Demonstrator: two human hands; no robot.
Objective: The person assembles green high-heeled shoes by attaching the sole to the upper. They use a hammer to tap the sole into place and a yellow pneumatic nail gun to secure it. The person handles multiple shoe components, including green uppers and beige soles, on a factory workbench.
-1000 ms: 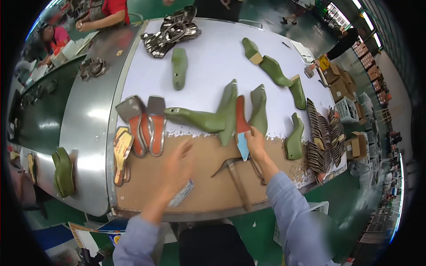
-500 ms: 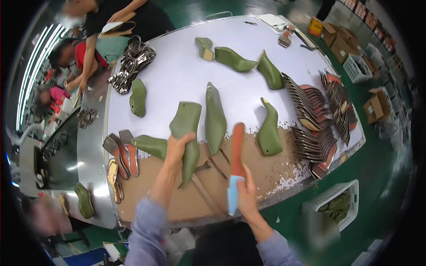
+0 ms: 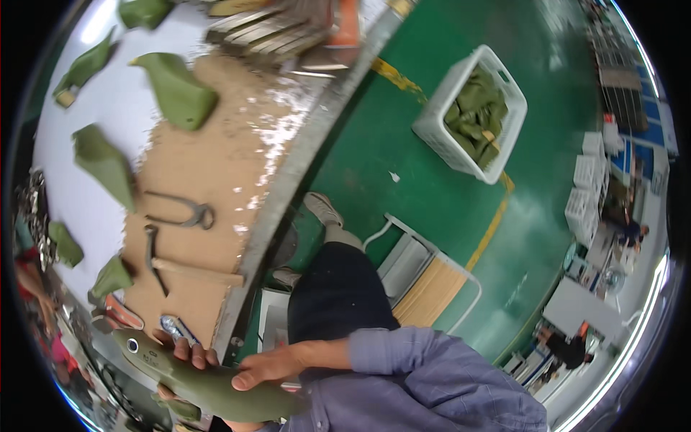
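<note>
A green shoe last lies across the lower left of the view, close to my shirt, with a round metal-rimmed hole near its far end. My left hand is closed around it, several fingers curled over its far side. On its nearer part rests my right hand, thumb pressed along the top; its other fingers are mostly hidden. On the table beyond are a hammer with a wooden handle, pincers and a small blue-and-white item. The red-brown and light blue piece held earlier cannot be made out.
More green lasts, such as a tilted one, stand about the worktable. Stacked insoles lie at its far end. On the green floor are a white basket of green pieces and a wooden-seated chair. Other people work farther off.
My view has swung to the right, bringing floor and basket into the middle. Both hands now meet on one last; earlier my right hand held a red-brown and light blue piece apart from it.
</note>
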